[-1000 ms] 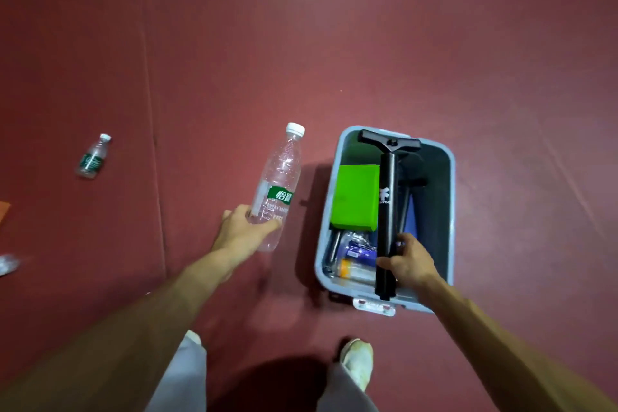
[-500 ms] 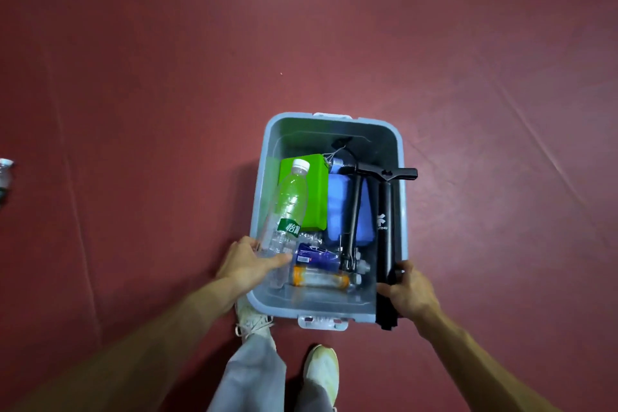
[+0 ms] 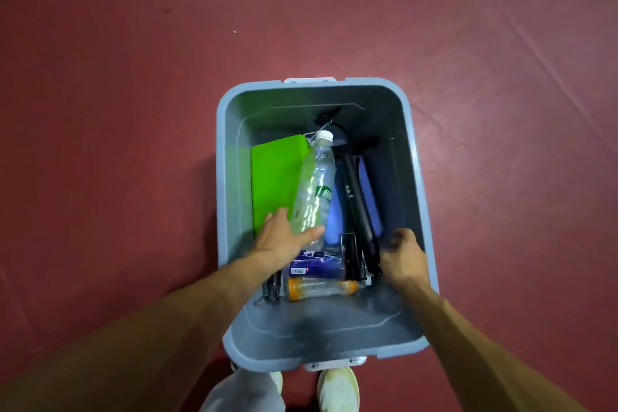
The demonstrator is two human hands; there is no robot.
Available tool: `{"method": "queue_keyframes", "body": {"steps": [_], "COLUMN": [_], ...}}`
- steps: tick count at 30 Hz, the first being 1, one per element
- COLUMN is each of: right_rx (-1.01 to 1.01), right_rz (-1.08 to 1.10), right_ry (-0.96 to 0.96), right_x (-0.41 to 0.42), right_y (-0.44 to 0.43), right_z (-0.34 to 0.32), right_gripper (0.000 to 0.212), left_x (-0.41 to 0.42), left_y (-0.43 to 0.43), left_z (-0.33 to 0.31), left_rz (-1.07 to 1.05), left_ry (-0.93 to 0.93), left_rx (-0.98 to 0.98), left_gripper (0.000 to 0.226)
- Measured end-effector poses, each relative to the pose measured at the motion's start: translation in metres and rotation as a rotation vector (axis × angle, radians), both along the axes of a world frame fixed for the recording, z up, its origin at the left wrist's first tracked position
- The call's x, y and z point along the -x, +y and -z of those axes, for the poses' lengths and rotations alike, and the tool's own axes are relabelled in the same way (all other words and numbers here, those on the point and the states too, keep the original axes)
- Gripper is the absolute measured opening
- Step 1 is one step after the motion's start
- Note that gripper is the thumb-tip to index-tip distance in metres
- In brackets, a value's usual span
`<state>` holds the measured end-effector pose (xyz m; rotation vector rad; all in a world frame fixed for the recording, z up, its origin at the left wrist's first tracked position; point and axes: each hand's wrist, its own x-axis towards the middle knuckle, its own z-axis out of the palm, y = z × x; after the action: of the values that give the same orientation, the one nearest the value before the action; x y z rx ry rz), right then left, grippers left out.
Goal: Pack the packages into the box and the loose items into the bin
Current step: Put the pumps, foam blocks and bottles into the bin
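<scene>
Directly below the head camera, a grey-blue plastic bin (image 3: 223, 177) sits on a dark red floor (image 3: 117, 94), both of the person's hands reaching into it. The left hand (image 3: 282, 239) grips the base of a clear water bottle (image 3: 314, 187) with a white cap and green label, thumb and fingers wrapped around it; the bottle lies slanted inside the bin, over the edge of a bright green block (image 3: 274, 181). The right hand (image 3: 403, 256) is curled narrow beside the lower end of a black hand pump (image 3: 357, 204), but whether its fingers grip the pump cannot be told, as the fingertips are blurred. A blue pad (image 3: 371, 187) lies under the pump, mostly covered. Nearer the camera, a blue packet (image 3: 314, 266) with a barcode and an orange-capped clear bottle (image 3: 321, 288) lie on the bin floor, partly hidden by the left wrist. Dark items at the bin's far end are too shadowed to make out. White shoes (image 3: 337, 390) and pale trousers (image 3: 244, 393) show at the bottom edge, cut off.
</scene>
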<state>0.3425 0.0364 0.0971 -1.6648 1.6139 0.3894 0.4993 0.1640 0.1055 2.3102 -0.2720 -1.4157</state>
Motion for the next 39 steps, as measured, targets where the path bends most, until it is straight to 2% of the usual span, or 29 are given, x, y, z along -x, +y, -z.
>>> {"method": "queue_keyframes", "body": {"steps": [3,9,11,17,19,23,29,35,39], "right_rx": [-0.031,-0.151,-0.145,-0.179,-0.190,-0.228,-0.265,-0.379,-0.404], "right_rz": [-0.026,-0.106,-0.306,-0.407,-0.487,-0.638,-0.861,-1.061,-1.119], "right_ry": [-0.037,-0.027,-0.090,-0.127,-0.173,-0.195,-0.235,-0.152,-0.096], "right_x": [-0.005,-0.003,-0.021,-0.030,-0.039,-0.058,-0.069,-0.038,-0.005], "right_y": [0.001,0.004,0.020,0.030,0.055,0.124,0.266,0.426,0.534], "right_z": [-0.011,-0.030,-0.095,-0.107,-0.127,-0.154,-0.165,-0.143,-0.142], "right_gripper": [0.046,0.040,0.041,0.038,0.038,0.033,0.022,0.006,0.010], "left_x": [0.000,0.000,0.000,-0.011,-0.004,0.020,0.083,0.167,0.234], "left_y": [-0.016,-0.004,0.042,0.070,0.111,0.212,0.376,0.537,0.640], "left_z": [-0.007,-0.026,-0.087,-0.111,-0.132,-0.156,-0.172,-0.164,-0.149], "left_rz": [0.050,-0.027,-0.210,-0.373,-0.519,-0.758,-1.072,-1.371,-1.479], "left_ry": [0.117,0.181,0.121,0.093,0.039,-0.045,-0.121,-0.141,-0.169], "left_rx": [0.002,-0.021,0.050,0.108,0.140,0.150,0.118,0.102,0.105], "left_gripper": [0.095,0.066,0.061,0.050,0.053,0.028,0.027,0.034,0.011]}}
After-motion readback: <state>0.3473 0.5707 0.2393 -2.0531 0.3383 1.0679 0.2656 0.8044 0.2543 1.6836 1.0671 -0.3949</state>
